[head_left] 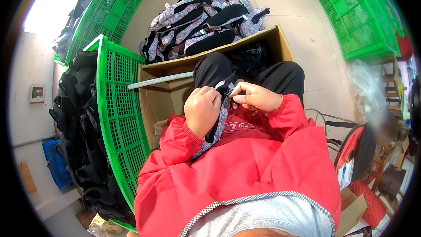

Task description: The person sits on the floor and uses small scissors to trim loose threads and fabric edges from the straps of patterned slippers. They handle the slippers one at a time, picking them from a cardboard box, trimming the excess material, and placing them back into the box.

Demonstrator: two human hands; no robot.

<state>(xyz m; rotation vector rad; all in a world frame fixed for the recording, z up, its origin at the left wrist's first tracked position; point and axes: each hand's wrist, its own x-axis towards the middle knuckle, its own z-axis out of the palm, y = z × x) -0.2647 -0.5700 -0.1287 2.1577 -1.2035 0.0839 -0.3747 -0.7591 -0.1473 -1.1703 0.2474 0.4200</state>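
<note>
Head view: a floral, black-backed piece (222, 115) is held above the lap, between the two hands, with its lower end laid against the red smock (245, 158). Its near edge is gripped by the left hand (202, 110), whose fingers are curled closed over it. By the right hand (258, 97) a thin dark item (228, 95) is pinched between thumb and forefinger, with hardly any gap left; its kind cannot be made out. Beyond the knees a box (287, 48) is seen, with a pile (215, 22) of similar pieces behind it.

The piece is judged light, soft and easily folded, with little slip and little risk of breakage; the black side may be somewhat stiffer. It is best pinched along the edge, close to the dark item, with fingertips placed clear of its end.
</note>
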